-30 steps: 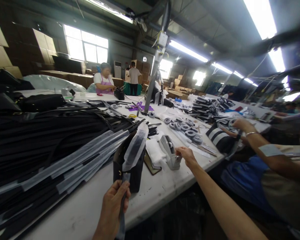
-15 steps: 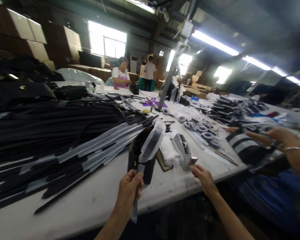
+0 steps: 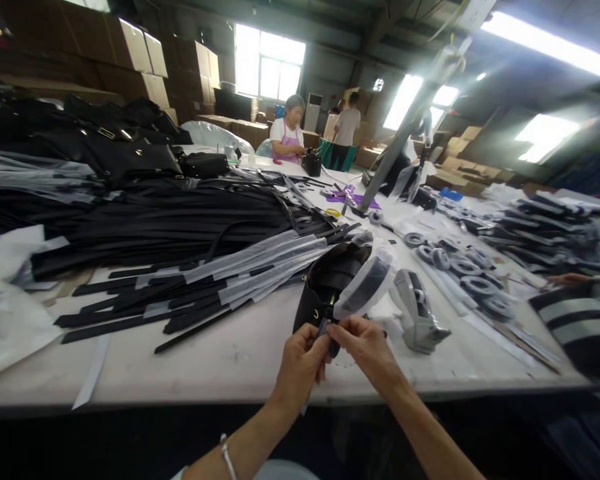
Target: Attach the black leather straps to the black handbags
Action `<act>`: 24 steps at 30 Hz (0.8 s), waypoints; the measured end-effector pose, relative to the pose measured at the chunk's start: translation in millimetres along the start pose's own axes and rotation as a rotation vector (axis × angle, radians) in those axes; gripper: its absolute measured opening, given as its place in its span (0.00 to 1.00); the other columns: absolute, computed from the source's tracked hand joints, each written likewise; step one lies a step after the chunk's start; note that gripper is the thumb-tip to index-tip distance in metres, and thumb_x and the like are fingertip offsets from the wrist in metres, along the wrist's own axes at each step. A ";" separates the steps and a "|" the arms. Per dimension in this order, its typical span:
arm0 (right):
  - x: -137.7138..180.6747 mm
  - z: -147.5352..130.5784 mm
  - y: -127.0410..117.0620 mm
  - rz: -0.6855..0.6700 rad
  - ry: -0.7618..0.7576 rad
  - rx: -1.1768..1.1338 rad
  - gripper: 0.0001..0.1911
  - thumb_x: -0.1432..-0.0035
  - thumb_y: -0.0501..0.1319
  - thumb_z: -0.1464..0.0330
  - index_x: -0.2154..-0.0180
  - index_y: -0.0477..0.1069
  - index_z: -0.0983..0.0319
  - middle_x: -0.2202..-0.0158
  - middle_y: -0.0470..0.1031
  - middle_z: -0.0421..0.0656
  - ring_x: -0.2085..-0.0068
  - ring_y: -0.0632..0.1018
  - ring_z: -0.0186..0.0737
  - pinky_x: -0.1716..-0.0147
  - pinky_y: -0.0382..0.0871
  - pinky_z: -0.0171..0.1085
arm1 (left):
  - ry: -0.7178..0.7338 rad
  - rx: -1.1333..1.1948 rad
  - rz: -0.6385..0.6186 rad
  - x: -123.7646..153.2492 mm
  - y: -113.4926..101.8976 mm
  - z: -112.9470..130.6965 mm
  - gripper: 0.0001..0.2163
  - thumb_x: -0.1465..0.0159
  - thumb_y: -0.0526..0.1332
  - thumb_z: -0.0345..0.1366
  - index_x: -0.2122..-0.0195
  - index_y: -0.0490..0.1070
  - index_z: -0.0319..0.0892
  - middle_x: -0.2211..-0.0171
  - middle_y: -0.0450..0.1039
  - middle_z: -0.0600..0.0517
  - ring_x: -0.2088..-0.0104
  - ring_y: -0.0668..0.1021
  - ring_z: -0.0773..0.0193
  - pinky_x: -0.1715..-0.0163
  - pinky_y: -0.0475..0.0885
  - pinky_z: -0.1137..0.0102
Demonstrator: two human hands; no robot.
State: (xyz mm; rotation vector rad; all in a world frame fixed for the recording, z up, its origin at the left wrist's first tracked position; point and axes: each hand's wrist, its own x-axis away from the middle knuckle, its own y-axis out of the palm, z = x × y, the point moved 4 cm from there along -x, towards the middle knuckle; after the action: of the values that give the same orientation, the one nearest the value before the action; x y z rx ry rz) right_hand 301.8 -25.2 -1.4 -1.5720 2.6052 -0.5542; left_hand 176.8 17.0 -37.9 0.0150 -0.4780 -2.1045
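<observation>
My left hand (image 3: 300, 367) and my right hand (image 3: 365, 350) meet at the near edge of the white table (image 3: 220, 360). Both pinch the lower end of a strap wrapped in clear plastic (image 3: 363, 290), which rises from a small black bag (image 3: 325, 293) standing just behind my fingers. A grey tape dispenser (image 3: 417, 313) sits directly right of the bag, a hand's width from my right hand.
A large heap of black straps (image 3: 155, 233), some in plastic sleeves, covers the table's left half. Tape rolls (image 3: 460, 267) lie in a row at right. A co-worker's striped bag (image 3: 577, 327) is at far right. Two people (image 3: 290, 137) stand at the far end.
My right hand left the tape dispenser and came over to the strap end held by my left hand. The view swung left and down.
</observation>
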 end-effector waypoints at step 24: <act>-5.2 14.1 2.0 -0.165 0.104 0.068 0.13 0.58 0.61 0.63 0.88 0.68 0.60 0.88 0.67 0.38 0.84 0.65 0.32 0.83 0.56 0.32 | -0.456 0.425 -0.168 15.0 10.6 -7.8 0.20 0.53 0.70 0.49 0.72 0.70 0.36 0.83 0.66 0.58 0.89 0.59 0.79 0.89 0.46 0.78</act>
State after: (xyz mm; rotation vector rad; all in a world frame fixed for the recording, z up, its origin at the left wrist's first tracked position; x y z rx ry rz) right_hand 305.8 -23.8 -15.9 -1.7926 2.5121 -0.7469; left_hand 178.6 -2.8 -38.9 -0.1880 -1.2284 -2.1296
